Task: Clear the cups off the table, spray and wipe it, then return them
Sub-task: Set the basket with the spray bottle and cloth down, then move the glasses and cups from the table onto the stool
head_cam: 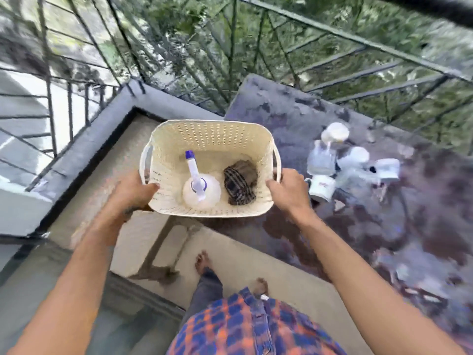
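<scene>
Cups: a blurred cluster of white and clear cups (350, 165) stands on the dark mottled tabletop (294, 116), just right of the right hand; the nearest white mug (322, 187) sits close beside that hand.
Basket: a cream perforated plastic basket (212, 134) with side handles, held between both hands at the table's left edge.
Basket contents: a clear spray bottle with a blue-and-white nozzle (201, 187) lies nearer the left hand; a dark checked cloth (240, 181), bunched up, lies nearer the right hand.
Left hand: the left hand (133, 188) is clamped on the basket's left rim, fingers curled over the edge.
Right hand: the right hand (288, 189) grips the right rim beside the handle, thumb inside.
Surface: the tabletop is patchy purple-grey and reddish-brown.
Room: an outdoor balcony with a grey concrete ledge (102, 131), black metal railing (358, 37) and green foliage beyond.
Hard to make out: motion blur smears the cups, so their number cannot be told; the table's right side is cut off.
</scene>
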`<state>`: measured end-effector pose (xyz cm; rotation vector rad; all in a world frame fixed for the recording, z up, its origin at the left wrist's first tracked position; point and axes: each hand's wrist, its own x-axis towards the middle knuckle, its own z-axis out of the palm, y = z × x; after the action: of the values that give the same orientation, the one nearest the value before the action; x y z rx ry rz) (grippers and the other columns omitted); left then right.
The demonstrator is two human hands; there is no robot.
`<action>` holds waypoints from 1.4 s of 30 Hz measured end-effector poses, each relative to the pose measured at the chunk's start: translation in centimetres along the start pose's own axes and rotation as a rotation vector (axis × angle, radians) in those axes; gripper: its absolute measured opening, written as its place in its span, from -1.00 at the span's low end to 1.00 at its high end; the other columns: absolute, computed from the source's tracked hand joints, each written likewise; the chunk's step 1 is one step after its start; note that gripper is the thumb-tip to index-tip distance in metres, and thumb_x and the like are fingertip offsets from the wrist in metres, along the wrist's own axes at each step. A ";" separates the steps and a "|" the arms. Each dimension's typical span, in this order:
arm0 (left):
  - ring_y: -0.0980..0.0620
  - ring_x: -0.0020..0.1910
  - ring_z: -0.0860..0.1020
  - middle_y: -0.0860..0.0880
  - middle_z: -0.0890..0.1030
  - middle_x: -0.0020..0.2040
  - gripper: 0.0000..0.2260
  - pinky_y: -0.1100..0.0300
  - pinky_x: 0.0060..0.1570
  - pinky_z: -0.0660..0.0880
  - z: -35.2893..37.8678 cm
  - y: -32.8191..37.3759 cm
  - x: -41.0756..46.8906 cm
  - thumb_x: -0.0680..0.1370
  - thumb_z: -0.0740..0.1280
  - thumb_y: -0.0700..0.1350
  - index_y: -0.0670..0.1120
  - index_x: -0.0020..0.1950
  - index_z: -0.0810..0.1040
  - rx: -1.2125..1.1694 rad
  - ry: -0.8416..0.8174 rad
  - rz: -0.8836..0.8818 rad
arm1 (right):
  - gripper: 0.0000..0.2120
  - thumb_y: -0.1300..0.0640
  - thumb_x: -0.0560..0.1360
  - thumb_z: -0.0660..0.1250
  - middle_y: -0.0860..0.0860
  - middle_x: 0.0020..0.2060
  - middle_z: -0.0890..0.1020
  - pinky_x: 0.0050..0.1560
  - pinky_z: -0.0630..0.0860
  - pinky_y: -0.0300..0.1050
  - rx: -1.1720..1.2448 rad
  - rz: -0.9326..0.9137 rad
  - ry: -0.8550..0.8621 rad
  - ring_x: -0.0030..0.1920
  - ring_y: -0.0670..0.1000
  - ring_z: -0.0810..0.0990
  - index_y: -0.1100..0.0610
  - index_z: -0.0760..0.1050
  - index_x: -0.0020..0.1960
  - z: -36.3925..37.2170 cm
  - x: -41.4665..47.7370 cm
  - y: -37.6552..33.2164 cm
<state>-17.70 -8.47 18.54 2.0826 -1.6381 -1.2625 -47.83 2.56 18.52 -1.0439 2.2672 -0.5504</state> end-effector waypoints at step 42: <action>0.08 -0.08 0.68 0.04 0.71 -0.08 -0.80 0.17 0.00 0.58 21.1 21.4 -3.6 0.48 0.35 -0.02 -0.03 0.04 0.66 0.118 -0.230 0.972 | -0.78 -0.18 0.45 0.47 -0.13 -0.27 0.64 0.02 0.57 -0.04 0.337 0.391 0.386 -0.06 0.05 0.68 -0.06 0.64 -0.03 -10.1 1.1 20.0</action>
<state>-47.78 -6.13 20.65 0.8960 -2.3929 -1.0492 -65.93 15.13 14.18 -0.3343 2.4970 -0.9828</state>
